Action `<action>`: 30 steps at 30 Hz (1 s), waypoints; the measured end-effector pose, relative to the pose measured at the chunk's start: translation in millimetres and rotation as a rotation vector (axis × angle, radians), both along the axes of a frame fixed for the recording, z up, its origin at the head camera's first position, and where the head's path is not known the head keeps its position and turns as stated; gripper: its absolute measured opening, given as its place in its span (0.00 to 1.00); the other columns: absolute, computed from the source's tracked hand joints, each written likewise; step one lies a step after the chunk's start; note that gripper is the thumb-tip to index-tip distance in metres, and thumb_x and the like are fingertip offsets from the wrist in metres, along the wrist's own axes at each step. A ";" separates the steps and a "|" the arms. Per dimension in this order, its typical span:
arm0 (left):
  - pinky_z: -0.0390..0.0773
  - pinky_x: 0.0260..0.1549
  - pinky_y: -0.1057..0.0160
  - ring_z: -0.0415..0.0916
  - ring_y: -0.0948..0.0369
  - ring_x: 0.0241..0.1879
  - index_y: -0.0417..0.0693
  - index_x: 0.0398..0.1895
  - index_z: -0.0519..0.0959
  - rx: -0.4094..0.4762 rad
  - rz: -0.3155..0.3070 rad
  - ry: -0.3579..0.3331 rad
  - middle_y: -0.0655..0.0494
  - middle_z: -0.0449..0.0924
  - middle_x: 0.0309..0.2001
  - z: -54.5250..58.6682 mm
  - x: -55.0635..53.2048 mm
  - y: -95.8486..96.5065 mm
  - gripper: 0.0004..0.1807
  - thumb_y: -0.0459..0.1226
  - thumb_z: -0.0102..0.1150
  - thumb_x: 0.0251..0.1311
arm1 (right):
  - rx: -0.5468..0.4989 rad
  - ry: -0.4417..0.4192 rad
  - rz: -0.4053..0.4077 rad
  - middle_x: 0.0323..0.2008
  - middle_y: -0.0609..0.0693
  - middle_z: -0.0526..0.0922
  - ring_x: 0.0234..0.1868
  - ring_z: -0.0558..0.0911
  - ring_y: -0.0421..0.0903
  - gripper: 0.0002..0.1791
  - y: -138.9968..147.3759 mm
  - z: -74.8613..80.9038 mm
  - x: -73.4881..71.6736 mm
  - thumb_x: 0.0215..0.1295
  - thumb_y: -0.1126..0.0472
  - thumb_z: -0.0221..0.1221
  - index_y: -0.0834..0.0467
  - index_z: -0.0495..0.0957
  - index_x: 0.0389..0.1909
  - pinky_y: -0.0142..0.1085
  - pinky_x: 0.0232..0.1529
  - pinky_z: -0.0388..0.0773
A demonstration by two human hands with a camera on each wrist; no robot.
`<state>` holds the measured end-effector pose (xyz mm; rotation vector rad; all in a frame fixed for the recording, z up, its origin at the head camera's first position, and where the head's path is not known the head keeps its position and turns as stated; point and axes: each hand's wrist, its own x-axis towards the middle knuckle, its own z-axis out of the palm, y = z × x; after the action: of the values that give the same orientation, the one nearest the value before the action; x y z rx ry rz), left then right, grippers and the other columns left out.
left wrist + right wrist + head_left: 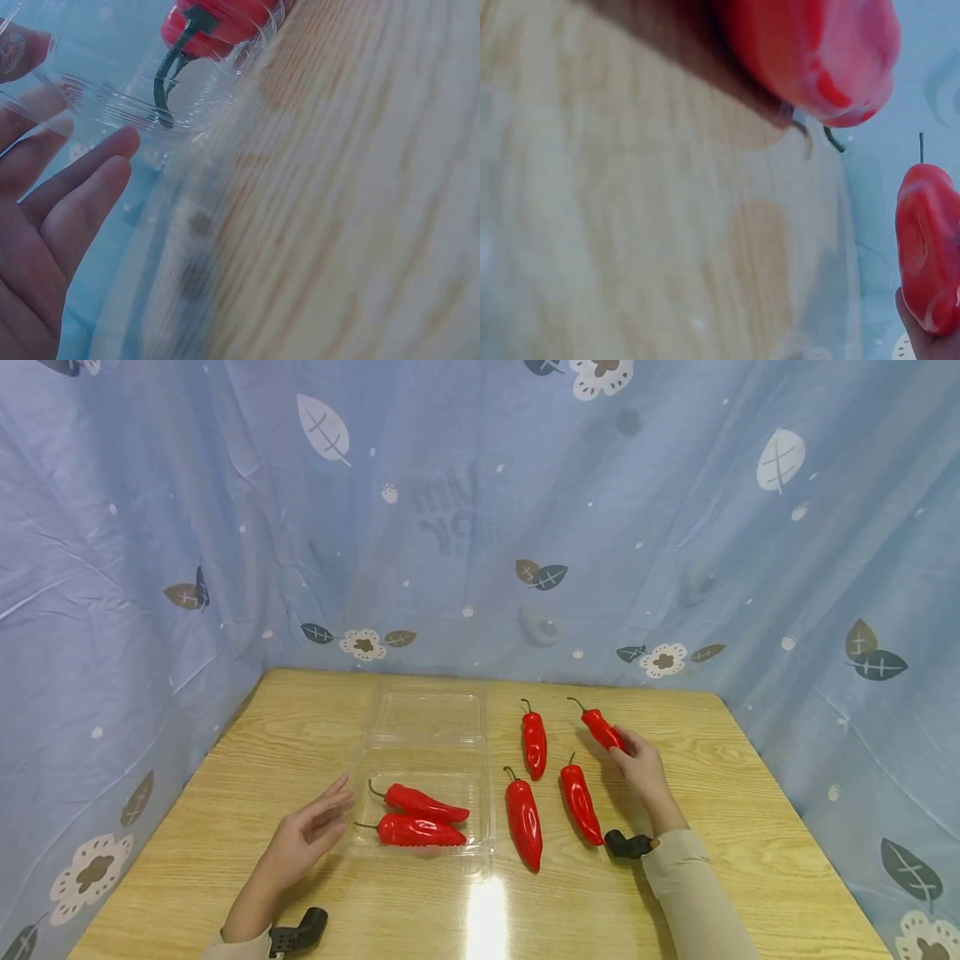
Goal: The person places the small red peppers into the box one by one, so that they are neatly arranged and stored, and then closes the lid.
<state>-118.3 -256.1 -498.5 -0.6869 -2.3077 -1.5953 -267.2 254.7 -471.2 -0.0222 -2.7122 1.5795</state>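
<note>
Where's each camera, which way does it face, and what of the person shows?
Head: worn there, facing forward and down at the table; left hand, right hand and sleeves show.
Left wrist: worn there, facing the container and pepper stems; left fingers and palm show.
Right wrist: worn there, facing across the table; right fingers partly show against the held pepper.
Head and right wrist share that pepper.
</note>
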 end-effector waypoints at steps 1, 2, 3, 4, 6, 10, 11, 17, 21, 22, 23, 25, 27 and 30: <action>0.74 0.53 0.78 0.71 0.71 0.59 0.25 0.59 0.68 0.005 -0.001 0.005 0.45 0.59 0.71 0.1 0.2 0.1 0.23 0.21 0.53 0.59 | -0.001 0.004 0.003 0.67 0.64 0.64 0.66 0.67 0.57 0.28 0.1 1.2 0.5 0.71 0.63 0.49 0.63 0.59 0.70 0.22 0.45 0.72; 0.74 0.53 0.78 0.71 0.70 0.59 0.25 0.59 0.68 0.008 -0.002 0.009 0.48 0.59 0.71 0.2 0.3 0.3 0.23 0.20 0.53 0.59 | -0.002 0.007 0.006 0.67 0.64 0.64 0.65 0.67 0.57 0.28 0.2 2.5 1.2 0.71 0.63 0.49 0.63 0.59 0.70 0.19 0.42 0.71; 0.74 0.53 0.78 0.71 0.70 0.59 0.24 0.59 0.68 0.010 -0.003 0.014 0.52 0.59 0.71 0.5 0.4 0.5 0.23 0.20 0.53 0.59 | -0.004 0.010 0.008 0.67 0.64 0.64 0.65 0.67 0.57 0.28 -0.2 3.9 2.1 0.71 0.63 0.50 0.64 0.59 0.70 0.17 0.40 0.70; 0.74 0.52 0.78 0.71 0.70 0.58 0.24 0.59 0.68 0.015 -0.003 0.017 0.55 0.59 0.71 0.7 0.6 0.9 0.23 0.20 0.53 0.59 | -0.007 0.015 0.011 0.67 0.65 0.64 0.65 0.67 0.57 0.28 -0.6 5.3 3.0 0.71 0.63 0.50 0.64 0.59 0.70 0.16 0.39 0.69; 0.75 0.52 0.78 0.72 0.70 0.58 0.24 0.59 0.68 0.019 0.000 0.019 0.60 0.59 0.71 0.7 0.8 1.4 0.23 0.19 0.53 0.58 | -0.008 0.024 0.015 0.67 0.65 0.65 0.64 0.68 0.57 0.28 -1.4 8.5 5.3 0.71 0.62 0.50 0.64 0.59 0.69 0.16 0.38 0.69; 0.75 0.52 0.78 0.72 0.71 0.58 0.24 0.59 0.68 0.015 0.012 0.013 0.56 0.60 0.71 0.6 1.1 1.8 0.22 0.20 0.54 0.59 | -0.013 0.033 0.025 0.67 0.65 0.65 0.64 0.68 0.58 0.28 -2.7 15.4 10.3 0.71 0.60 0.51 0.64 0.59 0.70 0.18 0.37 0.70; 0.74 0.52 0.78 0.72 0.71 0.58 0.24 0.59 0.69 0.011 0.016 0.014 0.53 0.60 0.71 0.5 1.0 1.8 0.22 0.21 0.54 0.59 | -0.013 0.037 0.028 0.67 0.65 0.65 0.64 0.68 0.57 0.28 -2.7 16.8 11.2 0.71 0.60 0.51 0.63 0.59 0.70 0.17 0.38 0.69; 0.74 0.53 0.78 0.72 0.71 0.58 0.23 0.58 0.68 0.012 0.012 0.014 0.42 0.59 0.70 -0.3 1.5 1.2 0.22 0.21 0.53 0.59 | -0.017 0.093 0.051 0.65 0.64 0.67 0.63 0.71 0.57 0.28 -3.4 22.4 14.1 0.70 0.60 0.53 0.63 0.62 0.68 0.14 0.39 0.70; 0.74 0.54 0.78 0.72 0.70 0.59 0.23 0.58 0.68 0.014 0.006 0.020 0.44 0.58 0.71 -1.3 1.5 0.8 0.22 0.20 0.53 0.59 | -0.022 0.130 0.076 0.64 0.64 0.69 0.61 0.72 0.58 0.28 -7.4 27.9 16.6 0.70 0.60 0.54 0.63 0.63 0.68 0.13 0.41 0.70; 0.74 0.54 0.77 0.72 0.70 0.59 0.23 0.58 0.68 0.015 0.005 0.022 0.44 0.59 0.71 -1.5 1.4 0.7 0.22 0.20 0.53 0.59 | -0.020 0.139 0.083 0.64 0.64 0.70 0.61 0.73 0.58 0.28 -8.7 29.6 17.3 0.69 0.59 0.54 0.63 0.63 0.67 0.13 0.41 0.71; 0.74 0.54 0.77 0.72 0.70 0.59 0.23 0.58 0.68 0.017 0.003 0.023 0.44 0.58 0.71 -1.7 1.4 0.6 0.22 0.20 0.53 0.59 | -0.018 0.149 0.089 0.63 0.64 0.70 0.60 0.73 0.58 0.28 -10.0 31.2 18.0 0.69 0.59 0.54 0.63 0.64 0.67 0.13 0.42 0.71; 0.74 0.54 0.77 0.72 0.70 0.59 0.23 0.58 0.68 0.019 0.001 0.024 0.44 0.58 0.71 -1.8 1.3 0.5 0.22 0.20 0.53 0.59 | -0.018 0.169 0.105 0.63 0.64 0.71 0.60 0.74 0.58 0.28 -12.8 34.9 19.8 0.69 0.58 0.55 0.64 0.65 0.67 0.13 0.42 0.71; 0.74 0.54 0.77 0.72 0.70 0.59 0.23 0.58 0.68 0.019 0.001 0.024 0.42 0.58 0.71 -1.6 1.2 0.5 0.22 0.20 0.53 0.59 | -0.022 0.180 0.121 0.62 0.65 0.71 0.59 0.74 0.59 0.27 -16.1 38.6 21.8 0.69 0.59 0.55 0.63 0.65 0.66 0.13 0.43 0.72; 0.74 0.54 0.77 0.72 0.70 0.58 0.23 0.58 0.68 0.014 0.005 0.021 0.40 0.58 0.70 -0.9 1.2 0.8 0.22 0.20 0.53 0.59 | -0.032 0.191 0.151 0.62 0.65 0.72 0.59 0.74 0.59 0.27 -22.0 44.3 25.9 0.68 0.59 0.55 0.64 0.65 0.66 0.14 0.43 0.72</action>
<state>-117.1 -255.3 -499.4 -0.6909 -2.2795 -1.5929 -241.3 232.7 -426.9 0.3238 -2.5956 1.5688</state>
